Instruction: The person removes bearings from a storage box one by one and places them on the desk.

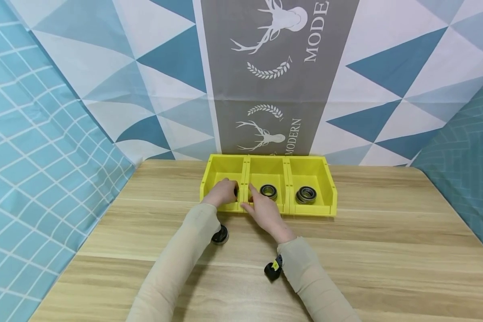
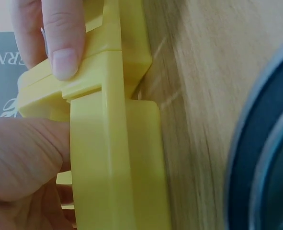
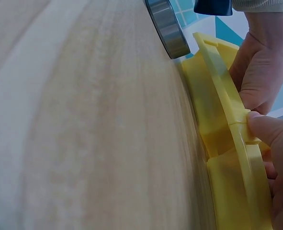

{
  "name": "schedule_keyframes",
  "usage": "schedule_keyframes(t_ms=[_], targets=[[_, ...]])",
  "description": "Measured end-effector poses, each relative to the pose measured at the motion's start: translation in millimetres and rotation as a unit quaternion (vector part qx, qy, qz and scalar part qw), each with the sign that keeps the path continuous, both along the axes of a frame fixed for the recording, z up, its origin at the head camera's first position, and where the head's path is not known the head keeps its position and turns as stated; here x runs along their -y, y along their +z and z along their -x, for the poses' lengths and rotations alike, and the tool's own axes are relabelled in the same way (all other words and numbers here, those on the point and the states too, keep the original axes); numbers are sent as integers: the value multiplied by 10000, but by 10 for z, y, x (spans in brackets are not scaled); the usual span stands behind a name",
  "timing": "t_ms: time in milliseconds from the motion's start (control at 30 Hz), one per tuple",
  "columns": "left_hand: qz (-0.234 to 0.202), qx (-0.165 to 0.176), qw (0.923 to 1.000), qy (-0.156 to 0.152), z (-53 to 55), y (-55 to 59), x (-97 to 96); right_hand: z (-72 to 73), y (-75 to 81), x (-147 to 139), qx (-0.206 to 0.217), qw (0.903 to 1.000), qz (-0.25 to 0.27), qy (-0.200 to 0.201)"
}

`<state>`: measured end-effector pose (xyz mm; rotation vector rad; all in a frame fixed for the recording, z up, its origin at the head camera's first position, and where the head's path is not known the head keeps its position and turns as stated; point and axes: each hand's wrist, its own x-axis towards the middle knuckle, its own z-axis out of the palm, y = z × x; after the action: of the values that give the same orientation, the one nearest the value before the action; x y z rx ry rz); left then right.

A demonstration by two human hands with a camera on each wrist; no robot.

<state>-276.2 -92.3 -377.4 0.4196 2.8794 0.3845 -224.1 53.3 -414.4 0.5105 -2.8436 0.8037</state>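
My left hand [image 1: 224, 192] reaches down into the left compartment of the yellow bin row [image 1: 311, 210]. Its fingers curl at the dark edge of a bearing [image 1: 236, 191], mostly hidden behind them. At the front of the wall between the left and middle compartments, my right hand [image 1: 264, 211] grips the yellow rim. In the right wrist view the right thumb [image 3: 266, 127] lies on that rim, with other fingers inside. On the table below my left wrist stands another bearing [image 1: 221, 235], which looms large in the left wrist view.
One bearing [image 1: 268, 192] lies in the middle compartment, and stacked bearings [image 1: 306, 195] sit in the right one. Behind the bins hangs a patterned cloth [image 1: 261, 89]. The wooden table [image 1: 386, 250] stretches out in front. A small black camera [image 1: 273, 270] is strapped at my right wrist.
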Motion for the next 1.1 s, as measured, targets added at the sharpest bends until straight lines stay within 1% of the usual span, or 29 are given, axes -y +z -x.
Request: schedule_keyframes(t_ms=[200,233,433,467,567,667,867,1100], targets=[[-99,85,9997,203,20,-26,-3,0,-13,5,-59,10000,-19,-24],[-122,-18,9998,159,30,-43,5,1,-16,6,-66,10000,-22,-26],[-231,-137,9994,206,45,-92,24,1,-22,9,-128,9999,-41,-15],[-249,-82,9993,258,35,-86,20,0,-22,9,-138,9999,-45,-15],[-291,-221,9991,231,15,-92,27,1,-25,6,-170,9998,-35,-14],[-241,-354,9988,217,-6,-93,29,1,-25,2,-200,9998,-16,-15],[-101,-505,9982,303,-30,-105,21,-4,-23,3,-163,9999,-19,-23],[-134,-775,9963,345,-37,-129,20,-11,-8,9,-90,10000,-29,-32]])
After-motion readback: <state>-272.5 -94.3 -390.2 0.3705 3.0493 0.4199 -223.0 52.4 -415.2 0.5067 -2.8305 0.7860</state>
